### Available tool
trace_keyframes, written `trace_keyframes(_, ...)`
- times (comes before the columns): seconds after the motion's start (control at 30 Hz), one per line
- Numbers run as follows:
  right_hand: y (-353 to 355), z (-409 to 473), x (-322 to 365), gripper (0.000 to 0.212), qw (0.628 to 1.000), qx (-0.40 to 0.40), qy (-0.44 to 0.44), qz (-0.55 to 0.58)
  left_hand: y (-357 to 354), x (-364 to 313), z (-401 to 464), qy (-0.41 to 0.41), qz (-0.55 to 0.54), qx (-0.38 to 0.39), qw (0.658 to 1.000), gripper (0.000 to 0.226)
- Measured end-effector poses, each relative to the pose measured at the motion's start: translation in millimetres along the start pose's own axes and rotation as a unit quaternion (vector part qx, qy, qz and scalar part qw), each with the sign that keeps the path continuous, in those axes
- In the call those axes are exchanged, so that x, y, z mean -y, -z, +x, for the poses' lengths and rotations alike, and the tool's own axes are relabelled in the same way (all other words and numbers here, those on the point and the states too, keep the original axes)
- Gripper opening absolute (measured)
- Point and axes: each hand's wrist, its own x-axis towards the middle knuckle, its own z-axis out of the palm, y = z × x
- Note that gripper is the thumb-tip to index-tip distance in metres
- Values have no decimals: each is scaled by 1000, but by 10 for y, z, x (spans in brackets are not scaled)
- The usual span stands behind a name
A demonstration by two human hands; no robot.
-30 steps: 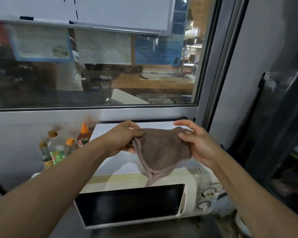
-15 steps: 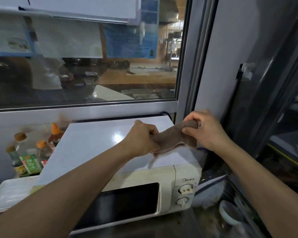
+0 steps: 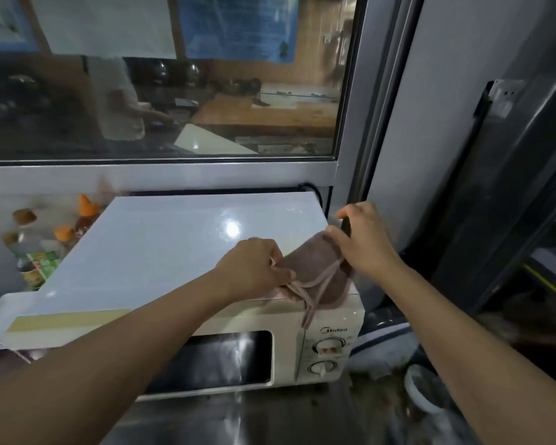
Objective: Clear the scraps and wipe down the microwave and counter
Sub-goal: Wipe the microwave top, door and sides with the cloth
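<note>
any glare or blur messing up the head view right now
Head view: a bright glare spot sits on the glossy white board atop the cream microwave; its dark door glass shows streaky reflections; the orange-capped bottles at left look soft; the window frame bows from the wide lens.

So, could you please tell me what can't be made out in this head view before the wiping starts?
- Left hand fingertips: tucked under the brown cloth.
- Microwave interior: dark door glass with glare.
- Dial markings: too small to read.
- Bottles beside the microwave: blurred, partly behind the white board.
- Scraps on the counter: dim and smeared.
</note>
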Motion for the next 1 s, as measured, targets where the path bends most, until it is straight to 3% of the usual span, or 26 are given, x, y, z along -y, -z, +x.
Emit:
trace_keyframes(0.07,-73,-73,86,31,996,-74,26,-35,54,106,86,-8,44,-42,998,31)
trace_keyframes(0.13,-160,-165,223,34,993,-93,42,-61,124,175,193,-25,38,-70,997,27)
trace_keyframes(0.27,-493,-320,401,72,981,50,-9,-186,157,334,473,-32,57,-54,996,30)
trace_keyframes(0.33,-581,-346,345,78,974,81,-15,-209,131,449,627,-32,87,-35,995,35)
trace_keyframes(0.5,-620,-71,127,64,977,131,22,-169,183,729,1063,-30,198,-55,978,39)
trace_keyframes(0.7,-775,786,-78,58,976,172,44,-128,237,932,1490,-47,198,-75,976,39)
trace_keyframes(0.87,-808,1289,-46,52,979,164,65,-99,265,967,1548,-53,200,-71,976,40)
trace_keyframes(1.0,-782,1054,-67,35,980,73,91,-160,324,1025,1509,-66,202,-41,976,46)
